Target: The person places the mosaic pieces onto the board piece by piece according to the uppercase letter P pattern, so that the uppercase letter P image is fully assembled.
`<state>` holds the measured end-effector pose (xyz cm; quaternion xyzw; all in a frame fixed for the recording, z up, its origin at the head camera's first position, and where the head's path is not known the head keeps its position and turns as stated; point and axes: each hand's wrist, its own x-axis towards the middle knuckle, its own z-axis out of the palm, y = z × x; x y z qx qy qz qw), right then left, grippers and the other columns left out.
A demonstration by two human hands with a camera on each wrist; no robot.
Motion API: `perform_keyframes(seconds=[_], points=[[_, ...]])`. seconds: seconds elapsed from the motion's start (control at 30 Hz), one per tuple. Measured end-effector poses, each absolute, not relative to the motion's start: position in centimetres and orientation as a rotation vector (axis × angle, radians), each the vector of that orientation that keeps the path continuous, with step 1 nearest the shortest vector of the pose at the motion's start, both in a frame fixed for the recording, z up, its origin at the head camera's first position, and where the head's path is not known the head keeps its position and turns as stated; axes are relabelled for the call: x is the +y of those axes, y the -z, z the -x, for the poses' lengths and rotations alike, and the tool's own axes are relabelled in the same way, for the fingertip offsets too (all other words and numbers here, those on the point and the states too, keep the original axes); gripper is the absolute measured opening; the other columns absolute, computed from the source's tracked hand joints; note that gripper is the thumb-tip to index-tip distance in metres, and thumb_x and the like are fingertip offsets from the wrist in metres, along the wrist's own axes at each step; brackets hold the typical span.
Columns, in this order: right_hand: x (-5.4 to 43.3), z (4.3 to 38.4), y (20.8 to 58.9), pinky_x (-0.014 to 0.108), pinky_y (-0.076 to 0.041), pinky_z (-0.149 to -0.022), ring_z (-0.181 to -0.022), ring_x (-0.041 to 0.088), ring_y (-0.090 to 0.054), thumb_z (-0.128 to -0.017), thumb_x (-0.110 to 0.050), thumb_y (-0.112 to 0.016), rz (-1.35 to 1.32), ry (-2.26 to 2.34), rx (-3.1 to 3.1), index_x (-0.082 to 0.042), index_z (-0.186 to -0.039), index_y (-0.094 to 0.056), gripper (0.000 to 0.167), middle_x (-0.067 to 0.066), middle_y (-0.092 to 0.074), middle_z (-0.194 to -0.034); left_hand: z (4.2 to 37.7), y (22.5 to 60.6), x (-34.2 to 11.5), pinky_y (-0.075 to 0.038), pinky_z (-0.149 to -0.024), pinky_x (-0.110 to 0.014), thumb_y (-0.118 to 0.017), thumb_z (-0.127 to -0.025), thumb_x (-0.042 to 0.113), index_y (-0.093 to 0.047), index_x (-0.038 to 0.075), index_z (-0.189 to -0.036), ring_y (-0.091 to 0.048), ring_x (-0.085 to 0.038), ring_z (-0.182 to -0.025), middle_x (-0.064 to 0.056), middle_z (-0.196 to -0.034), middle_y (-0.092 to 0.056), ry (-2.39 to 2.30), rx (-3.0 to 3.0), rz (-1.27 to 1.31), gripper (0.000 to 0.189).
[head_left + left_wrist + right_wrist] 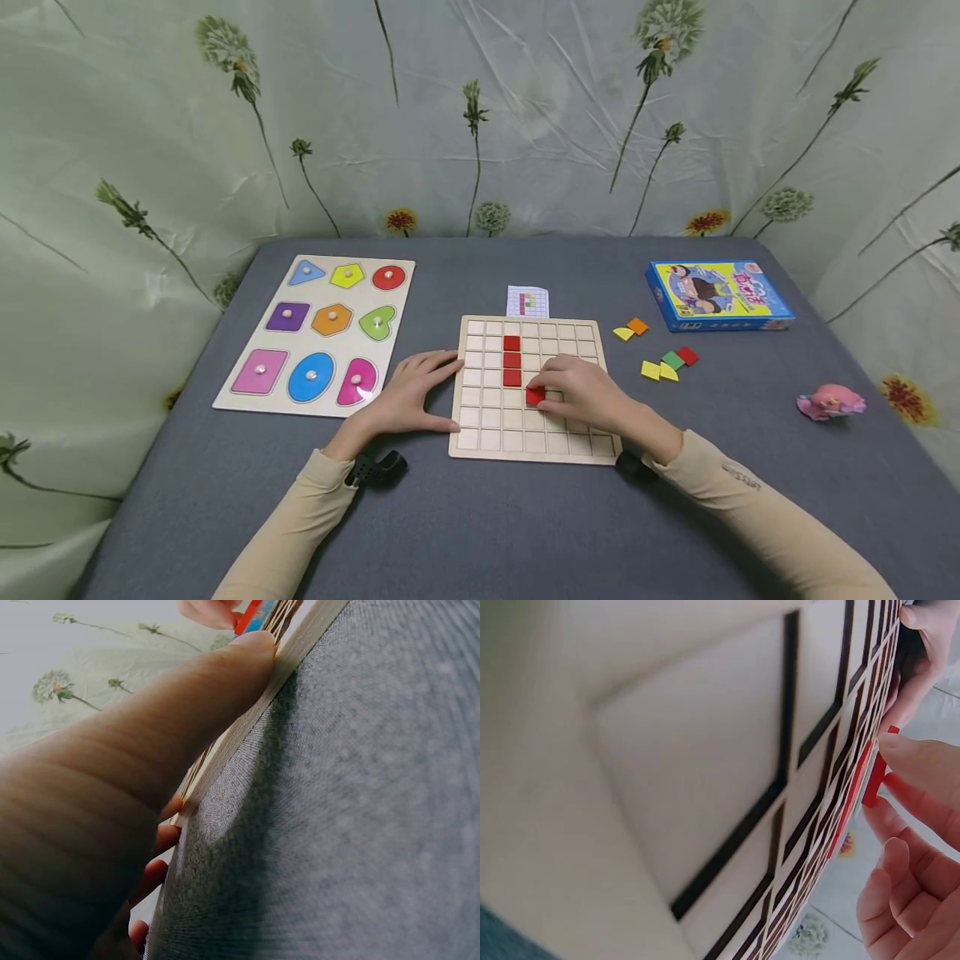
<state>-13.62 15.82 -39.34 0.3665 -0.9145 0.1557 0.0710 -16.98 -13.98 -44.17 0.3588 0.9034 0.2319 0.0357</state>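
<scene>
A wooden grid board (pixel 480 439) lies flat on the table, with a column of red square tiles (pixel 512 360) in its upper left part. Between thumb and fingers my right hand (pixel 581 390) pinches another red square tile (pixel 878 769), held on edge close over the grid, just right of and below that column. My left hand (pixel 408 396) is spread at the board's left edge; its thumb touches the lower corner area and its fingertips lie along the side higher up. A small printed pattern card (pixel 528 301) sits against the board's far edge.
Right of the board lie loose yellow, orange, green and red pieces (pixel 670 365). Behind them is a blue picture box (pixel 720 294), and a pink figurine (pixel 831 402) stands farther right. A knobbed shape puzzle (pixel 258 343) occupies the left side. A flowered curtain (pixel 420 150) borders the table's back.
</scene>
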Motion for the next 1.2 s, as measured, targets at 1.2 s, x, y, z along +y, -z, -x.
perform_keyframes(seconds=[1.2], points=[[13.2, 15.1, 39.6, 0.025, -0.048, -0.069, -0.078, 0.011, -0.055, -0.076, -0.022, -0.076, -1.244, -0.415, -2.780, -0.013, -0.093, -0.073, 0.019, -0.001, -0.064, -0.086, 17.0, 44.3, -14.0, -0.022, -0.108, -0.059, -0.076, -0.068, 0.052, -0.039, 0.013, -0.144, -0.031, -0.031, -0.137, -0.009, -0.150, -0.037, -0.704, 2.779, -1.100, 0.093]])
